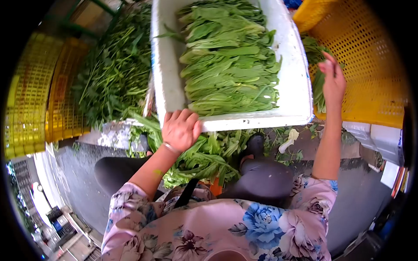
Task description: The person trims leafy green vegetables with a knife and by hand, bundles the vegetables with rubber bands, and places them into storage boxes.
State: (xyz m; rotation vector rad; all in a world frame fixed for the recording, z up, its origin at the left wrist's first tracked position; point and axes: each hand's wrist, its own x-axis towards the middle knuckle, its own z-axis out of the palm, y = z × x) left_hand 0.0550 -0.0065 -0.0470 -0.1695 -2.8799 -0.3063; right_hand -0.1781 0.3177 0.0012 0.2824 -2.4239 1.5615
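A white foam box (307,82) holds leafy greens (230,61) laid in rows, with their leaves pointing right. My left hand (182,129) is closed over the box's near left corner, gripping the rim. Raised beyond the box's right side, my right hand (334,80) has its fingers stretched out and nothing visible in them. More greens (319,91) lie just left of it, beside a yellow crate (370,65), partly hidden by the box wall.
Loose leaves (200,158) are heaped between my knees. A large pile of stemmed greens (119,65) lies left of the box. Yellow crates (30,95) stand at the far left. White foam boxes (385,141) sit at the right, and scraps litter the ground.
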